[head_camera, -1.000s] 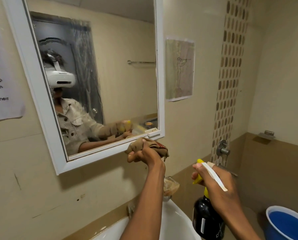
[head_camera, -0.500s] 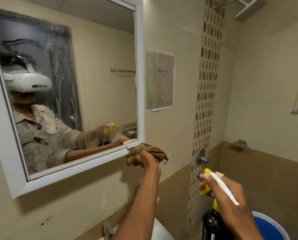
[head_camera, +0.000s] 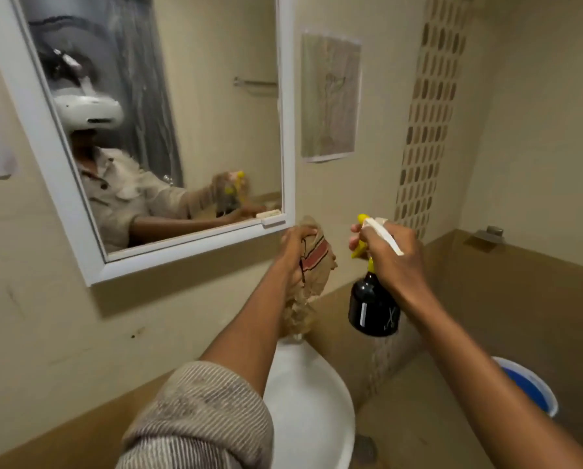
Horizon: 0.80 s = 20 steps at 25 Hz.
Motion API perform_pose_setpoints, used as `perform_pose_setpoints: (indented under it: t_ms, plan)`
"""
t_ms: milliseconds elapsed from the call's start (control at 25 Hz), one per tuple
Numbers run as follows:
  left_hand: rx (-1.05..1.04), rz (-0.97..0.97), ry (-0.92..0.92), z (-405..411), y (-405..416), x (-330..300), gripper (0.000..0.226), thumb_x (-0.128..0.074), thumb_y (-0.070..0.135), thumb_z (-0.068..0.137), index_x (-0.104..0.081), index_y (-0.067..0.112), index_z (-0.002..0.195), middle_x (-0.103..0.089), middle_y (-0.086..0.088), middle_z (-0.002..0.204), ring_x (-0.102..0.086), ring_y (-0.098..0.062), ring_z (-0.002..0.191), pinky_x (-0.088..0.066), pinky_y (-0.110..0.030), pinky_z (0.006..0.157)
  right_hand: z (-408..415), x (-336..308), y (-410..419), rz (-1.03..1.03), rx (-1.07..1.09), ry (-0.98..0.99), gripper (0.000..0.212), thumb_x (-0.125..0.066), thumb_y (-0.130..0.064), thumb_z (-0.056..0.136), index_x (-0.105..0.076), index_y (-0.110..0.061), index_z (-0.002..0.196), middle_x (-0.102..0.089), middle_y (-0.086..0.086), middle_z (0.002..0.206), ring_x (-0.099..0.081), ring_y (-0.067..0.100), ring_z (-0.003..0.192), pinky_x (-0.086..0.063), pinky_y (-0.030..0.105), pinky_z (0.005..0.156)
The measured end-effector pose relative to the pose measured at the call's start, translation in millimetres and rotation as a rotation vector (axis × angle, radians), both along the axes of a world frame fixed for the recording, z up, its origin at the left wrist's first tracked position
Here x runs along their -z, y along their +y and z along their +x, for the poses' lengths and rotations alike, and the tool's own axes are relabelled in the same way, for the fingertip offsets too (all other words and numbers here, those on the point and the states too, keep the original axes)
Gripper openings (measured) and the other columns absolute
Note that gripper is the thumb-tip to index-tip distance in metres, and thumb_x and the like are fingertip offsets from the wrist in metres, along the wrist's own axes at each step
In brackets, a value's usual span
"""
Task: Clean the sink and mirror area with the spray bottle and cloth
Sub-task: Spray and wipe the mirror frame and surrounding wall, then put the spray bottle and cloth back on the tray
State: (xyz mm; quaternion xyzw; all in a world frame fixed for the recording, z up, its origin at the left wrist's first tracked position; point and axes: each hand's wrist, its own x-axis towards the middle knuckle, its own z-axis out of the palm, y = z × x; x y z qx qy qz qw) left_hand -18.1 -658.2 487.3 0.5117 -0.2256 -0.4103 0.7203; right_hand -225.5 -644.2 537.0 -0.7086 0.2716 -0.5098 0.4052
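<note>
Getting Ready to Spray

We are at the spraying step. Our right hand (head_camera: pixel 393 257) is wrapped around the spray bottle (head_camera: pixel 374 304), held up just beside the cloth (head_camera: pixel 312 265). Our left hand (head_camera: pixel 295 247) squeezes the cloth tight, right under the mirror (head_camera: pixel 288 130) corner and above the sink (head_camera: pixel 313 411). Next we likely need to aim at the glass, then wipe

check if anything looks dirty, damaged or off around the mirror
The mirror glass carries pale streaks down its dark left part, so it looks smeared. The wall below it shows small dark marks. Nothing looks broken or spilled.
</note>
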Motion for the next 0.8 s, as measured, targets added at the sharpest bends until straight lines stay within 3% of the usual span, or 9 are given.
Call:
perform_pose_setpoints:
  t_ms: [80,160,200,280,360,480,600,680,800]
  plan:
    - [0.078,-0.062,-0.023,-19.1,55.5,-15.9,0.063,-0.069,0.021,0.067,-0.055,-0.008,0.122,-0.06,-0.032,0.095,-0.064,-0.043,0.079,-0.056,-0.055,0.071,6.2,-1.0,10.6,-0.018,-0.042,0.0,0.038,-0.058,-0.045,0.084,-0.076,-0.011,0.085,-0.076,0.012,0.078,-0.073,0.037,0.082,-0.059,0.063,0.081]
    - [0.016,-0.096,-0.043,-31.2,102.5,-17.3,0.038,-0.065,0.012,0.074,-0.062,-0.002,0.109,-0.063,-0.028,0.085,-0.066,-0.037,0.068,-0.057,-0.05,0.069,14.2,0.1,29.5,-0.05,-0.105,0.013,0.047,-0.056,-0.047,0.084,-0.075,-0.004,0.086,-0.075,0.016,0.085,-0.07,0.028,0.081,-0.062,0.052,0.08]
    - [-0.042,-0.075,-0.069,-32.0,124.6,-12.0,0.035,-0.065,0.011,0.074,-0.063,-0.002,0.107,-0.064,-0.026,0.084,-0.066,-0.036,0.068,-0.057,-0.05,0.072,18.6,2.2,42.6,-0.061,-0.142,0.022,0.05,-0.055,-0.048,0.085,-0.075,-0.002,0.087,-0.073,0.018,0.086,-0.066,0.02,0.075,-0.06,0.04,0.073]
    - [-0.121,-0.01,-0.054,-27.0,169.8,4.5,0.054,-0.071,0.015,0.069,-0.06,-0.008,0.117,-0.065,-0.027,0.092,-0.066,-0.039,0.08,-0.054,-0.058,0.084,27.6,8.9,73.0,-0.05,-0.223,0.038,0.048,-0.057,-0.043,0.088,-0.075,0.001,0.087,-0.067,0.019,0.078,-0.051,0.007,0.059,-0.045,0.023,0.056]
    - [-0.213,0.044,0.015,-18.4,220.3,24.3,0.072,-0.074,0.021,0.065,-0.056,-0.011,0.127,-0.064,-0.029,0.101,-0.064,-0.041,0.088,-0.053,-0.058,0.089,38.8,21.3,104.8,-0.022,-0.298,0.047,0.041,-0.062,-0.034,0.093,-0.074,0.003,0.081,-0.058,0.013,0.068,-0.045,0.007,0.052,-0.038,0.023,0.05]
    - [-0.379,0.023,0.107,-17.3,299.9,43.4,0.04,-0.059,0.022,0.08,-0.065,-0.007,0.107,-0.065,-0.025,0.091,-0.068,-0.038,0.074,-0.056,-0.046,0.08,58.8,42.6,152.1,0.014,-0.366,0.034,0.035,-0.066,-0.023,0.092,-0.067,0.003,0.068,-0.049,0.005,0.057,-0.045,0.015,0.052,-0.037,0.028,0.051]
    - [-0.563,-0.083,0.198,-15.1,371.9,63.4,0.032,-0.046,0.021,0.09,-0.067,-0.001,0.099,-0.067,-0.02,0.083,-0.068,-0.035,0.067,-0.057,-0.042,0.07,78.1,62.2,201.6,0.035,-0.441,0.031,0.031,-0.068,-0.016,0.089,-0.062,-0.007,0.06,-0.046,-0.009,0.047,-0.044,0.007,0.046,-0.035,0.019,0.046]
    - [-0.713,-0.145,0.252,-10.5,417.1,79.4,0.03,-0.045,0.022,0.089,-0.066,0.002,0.096,-0.066,-0.017,0.082,-0.066,-0.034,0.069,-0.058,-0.041,0.069,90.4,74.6,234.3,0.034,-0.504,0.039,0.022,-0.069,-0.016,0.087,-0.071,-0.01,0.066,-0.053,-0.009,0.049,-0.05,0.005,0.046,-0.039,0.016,0.048]
    - [-0.914,-0.164,0.3,-3.0,476.3,106.3,0.022,-0.047,0.024,0.086,-0.062,0.009,0.088,-0.062,-0.013,0.081,-0.061,-0.031,0.074,-0.057,-0.039,0.069,108.3,96.1,282.6,0.035,-0.574,0.067,0.009,-0.073,-0.016,0.087,-0.082,-0.015,0.086,-0.071,-0.011,0.071,-0.062,-0.001,0.058,-0.046,0.01,0.056]
